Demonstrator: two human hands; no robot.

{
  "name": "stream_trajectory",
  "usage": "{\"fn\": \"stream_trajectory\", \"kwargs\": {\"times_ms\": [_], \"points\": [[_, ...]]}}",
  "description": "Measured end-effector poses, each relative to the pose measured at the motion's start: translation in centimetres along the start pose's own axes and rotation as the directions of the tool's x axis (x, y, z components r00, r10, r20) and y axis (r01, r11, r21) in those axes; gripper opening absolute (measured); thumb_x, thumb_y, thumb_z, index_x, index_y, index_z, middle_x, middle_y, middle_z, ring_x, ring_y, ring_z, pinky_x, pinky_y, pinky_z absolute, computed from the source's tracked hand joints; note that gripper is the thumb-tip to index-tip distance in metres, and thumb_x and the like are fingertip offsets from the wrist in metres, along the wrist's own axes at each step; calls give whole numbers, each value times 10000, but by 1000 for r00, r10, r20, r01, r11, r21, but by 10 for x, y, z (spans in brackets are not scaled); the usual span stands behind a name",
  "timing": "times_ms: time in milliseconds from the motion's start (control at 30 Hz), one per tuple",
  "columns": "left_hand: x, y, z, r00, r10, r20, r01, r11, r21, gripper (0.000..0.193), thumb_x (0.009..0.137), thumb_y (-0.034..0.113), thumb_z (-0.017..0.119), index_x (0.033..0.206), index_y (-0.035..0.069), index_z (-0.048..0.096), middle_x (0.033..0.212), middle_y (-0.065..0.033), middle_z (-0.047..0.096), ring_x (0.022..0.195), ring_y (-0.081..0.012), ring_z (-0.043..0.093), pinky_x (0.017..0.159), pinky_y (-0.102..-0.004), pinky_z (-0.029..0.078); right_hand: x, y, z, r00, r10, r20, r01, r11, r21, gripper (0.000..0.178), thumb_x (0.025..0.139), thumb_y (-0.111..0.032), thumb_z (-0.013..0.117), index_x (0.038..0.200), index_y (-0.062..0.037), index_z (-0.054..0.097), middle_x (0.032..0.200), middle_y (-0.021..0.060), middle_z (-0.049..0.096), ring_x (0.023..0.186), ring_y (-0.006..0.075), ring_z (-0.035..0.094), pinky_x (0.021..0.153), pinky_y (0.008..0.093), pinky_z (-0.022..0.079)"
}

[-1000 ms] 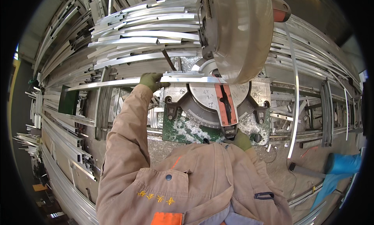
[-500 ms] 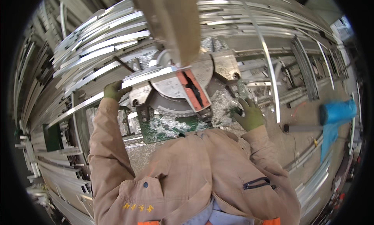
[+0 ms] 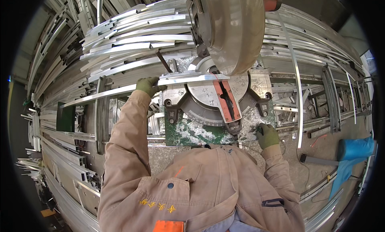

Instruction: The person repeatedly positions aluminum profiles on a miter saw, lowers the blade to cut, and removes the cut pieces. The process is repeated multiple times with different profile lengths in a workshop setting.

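A power saw [image 3: 236, 31] stands, head seemingly raised, on a green worktop [image 3: 172, 131] strewn with shavings, a long metal bar [image 3: 120, 90] lying across its round plate [image 3: 204, 96]. In an apparent positioning step, the gloved left hand [image 3: 147, 86] has its fingers closed on the bar; the right hand [image 3: 268, 136] curls near the worktop's edge, its hold unclear. Next calls for a steady grip.
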State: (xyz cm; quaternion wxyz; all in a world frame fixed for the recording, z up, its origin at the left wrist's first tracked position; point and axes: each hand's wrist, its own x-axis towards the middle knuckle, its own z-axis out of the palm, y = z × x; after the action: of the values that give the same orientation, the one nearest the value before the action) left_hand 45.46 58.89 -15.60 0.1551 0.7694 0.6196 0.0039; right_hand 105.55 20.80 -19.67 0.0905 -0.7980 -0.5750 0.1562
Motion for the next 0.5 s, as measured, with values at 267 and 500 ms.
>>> {"fn": "stream_trajectory", "kwargs": {"times_ms": [267,500], "points": [[-7,21,-17,992,-64,107,65,998,-3,730,979,722,1002,1423,153,891,1287,-112,922,1218,-346,853,1130,-459,646,0,4,3,1000,1,29,-1,1000,4,443,1005,-264,937,1424,-142,864,1303,242,844,1199,511,826,1045,622,676],[-7,19,-13,994,-66,84,65,998,17,766,961,762,994,1390,134,903,1328,-133,927,1315,-401,818,1234,-498,591,1,8,0,992,-117,42,117,993,5,430,1028,-239,904,1446,-153,852,1327,225,827,1210,500,808,1067,619,658]]}}
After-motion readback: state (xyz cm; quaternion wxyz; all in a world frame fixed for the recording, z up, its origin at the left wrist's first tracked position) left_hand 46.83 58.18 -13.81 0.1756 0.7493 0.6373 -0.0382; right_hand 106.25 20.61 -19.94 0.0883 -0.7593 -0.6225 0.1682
